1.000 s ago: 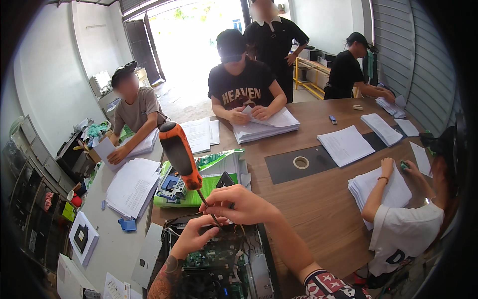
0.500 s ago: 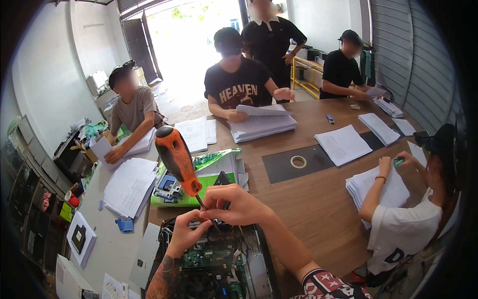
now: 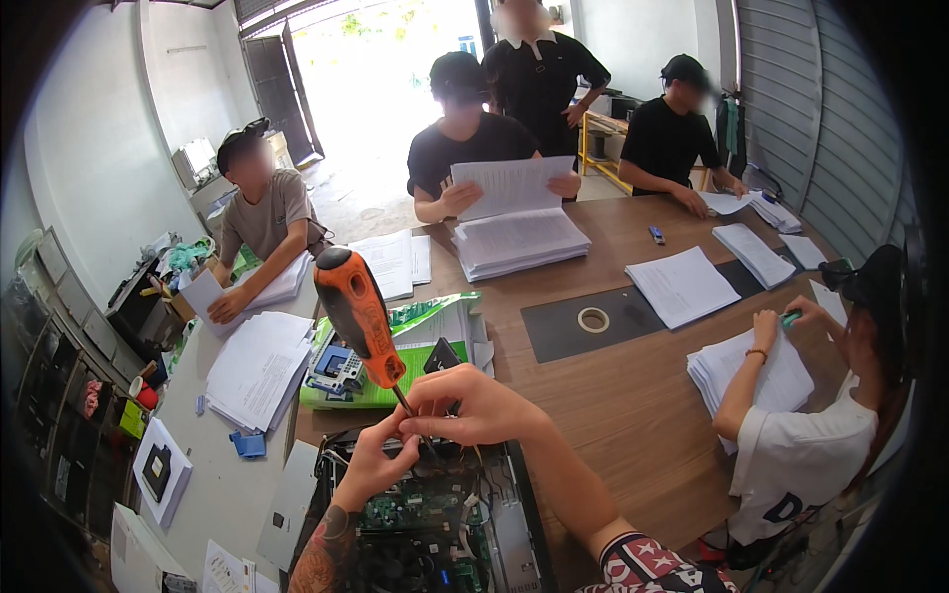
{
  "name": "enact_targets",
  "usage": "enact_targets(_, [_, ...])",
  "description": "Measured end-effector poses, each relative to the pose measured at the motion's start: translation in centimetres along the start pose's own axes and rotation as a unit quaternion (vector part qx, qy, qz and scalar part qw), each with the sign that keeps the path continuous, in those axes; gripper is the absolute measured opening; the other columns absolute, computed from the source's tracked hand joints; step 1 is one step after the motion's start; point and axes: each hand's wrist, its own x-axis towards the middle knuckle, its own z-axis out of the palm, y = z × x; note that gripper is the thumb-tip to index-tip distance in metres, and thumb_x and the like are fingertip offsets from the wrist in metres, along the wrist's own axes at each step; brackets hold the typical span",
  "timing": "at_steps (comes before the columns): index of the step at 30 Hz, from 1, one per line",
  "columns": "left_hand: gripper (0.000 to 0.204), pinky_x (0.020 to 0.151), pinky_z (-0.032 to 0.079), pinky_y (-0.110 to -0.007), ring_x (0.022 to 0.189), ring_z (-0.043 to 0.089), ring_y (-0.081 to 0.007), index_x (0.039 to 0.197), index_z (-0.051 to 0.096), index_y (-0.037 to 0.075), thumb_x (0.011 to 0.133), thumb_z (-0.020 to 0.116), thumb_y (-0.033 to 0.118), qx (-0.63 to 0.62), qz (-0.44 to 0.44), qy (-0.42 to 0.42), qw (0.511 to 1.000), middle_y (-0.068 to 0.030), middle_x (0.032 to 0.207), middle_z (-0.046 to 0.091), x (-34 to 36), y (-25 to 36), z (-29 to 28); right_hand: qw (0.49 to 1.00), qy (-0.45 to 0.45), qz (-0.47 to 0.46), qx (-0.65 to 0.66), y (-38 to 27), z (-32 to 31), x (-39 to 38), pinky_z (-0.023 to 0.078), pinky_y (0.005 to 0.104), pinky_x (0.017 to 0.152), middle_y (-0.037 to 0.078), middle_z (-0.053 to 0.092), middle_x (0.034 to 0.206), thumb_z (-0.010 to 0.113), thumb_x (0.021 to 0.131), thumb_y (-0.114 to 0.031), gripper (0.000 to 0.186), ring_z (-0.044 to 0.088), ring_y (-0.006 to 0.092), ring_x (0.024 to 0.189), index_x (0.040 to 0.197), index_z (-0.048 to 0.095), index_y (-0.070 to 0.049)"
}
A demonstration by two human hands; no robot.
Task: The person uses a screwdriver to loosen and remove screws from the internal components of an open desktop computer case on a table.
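Observation:
A screwdriver [image 3: 359,314] with an orange and black handle leans up and to the left, its shaft pointing down into an open desktop computer case [image 3: 529,524]. My right hand [image 3: 473,405] is closed round the shaft just below the handle. Right beside it, the fingers of my left hand [image 3: 381,463] are pinched together against the shaft; whatever sits between their tips is too small to make out. Beneath both hands lie a green circuit board [image 3: 395,509], a black fan [image 3: 390,563] and loose cables. The tip of the shaft is hidden among dark parts.
Behind the case lies a green package [image 3: 346,395] with a blue and grey part [image 3: 338,366] on it. Paper stacks [image 3: 259,371] flank the left; another stack [image 3: 519,242] stands ahead. A tape roll [image 3: 593,320] rests on the brown table [image 3: 583,415]. Several people sit or stand around.
My hands and the screwdriver have shifted very slightly, the handle a little to the right. Across the table, a person has raised a sheet upright with both hands.

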Motion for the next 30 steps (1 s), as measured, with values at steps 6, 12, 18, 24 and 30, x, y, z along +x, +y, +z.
enact_targets(6, [0.016,0.085,0.05,-0.029,0.091,0.063,-0.0129,0.094,0.065,-0.003,0.086,0.07,0.01,0.0,-0.003,-0.01,1.0,-0.0045,0.087,0.067,-0.2,0.1,-0.3,0.999,-0.006,0.028,-0.02,-0.4,-0.1,0.0,0.051,0.0235,0.061,0.006,0.068,0.083,0.072,0.089,-0.008,0.011,0.064,0.0091,0.07,0.097,0.072,-0.001])
enact_targets(12, [0.013,0.084,0.051,-0.032,0.09,0.067,-0.0183,0.093,0.065,-0.003,0.085,0.069,0.007,-0.001,0.06,-0.107,0.992,-0.0092,0.094,0.071,-0.1,0.7,-0.8,1.0,-0.009,0.029,-0.003,-0.2,-0.1,0.1,0.052,0.0226,0.06,0.008,0.07,0.087,0.072,0.088,-0.007,0.013,0.066,0.0092,0.072,0.098,0.071,0.001])
enact_targets(18, [0.014,0.085,0.052,-0.032,0.093,0.07,-0.0192,0.098,0.074,0.0,0.086,0.071,0.006,0.009,0.071,-0.107,0.992,-0.0098,0.095,0.075,0.1,0.7,-0.1,1.0,-0.013,0.018,-0.011,0.2,-0.1,0.0,0.053,0.0225,0.059,0.008,0.071,0.09,0.072,0.088,-0.007,0.014,0.067,0.0099,0.072,0.098,0.071,0.002])
enact_targets(24, [0.005,0.078,0.055,-0.032,0.085,0.07,-0.0191,0.087,0.069,-0.004,0.084,0.072,-0.002,0.006,0.037,-0.09,0.995,-0.0099,0.09,0.074,0.2,1.3,0.4,0.996,0.084,-0.013,-0.03,-1.7,0.6,0.3,0.052,0.0229,0.058,0.007,0.068,0.093,0.08,0.082,-0.01,0.031,0.065,0.0102,0.072,0.109,0.068,0.0])
enact_targets(30, [0.008,0.073,0.055,-0.03,0.077,0.072,-0.02,0.088,0.072,-0.002,0.08,0.075,0.0,0.024,0.067,-0.052,0.996,-0.0096,0.083,0.075,0.0,1.3,0.6,0.953,0.26,-0.13,-0.08,-2.5,2.7,0.2,0.048,0.0231,0.055,0.007,0.066,0.094,0.087,0.074,-0.015,0.045,0.063,0.0107,0.074,0.111,0.066,-0.001])
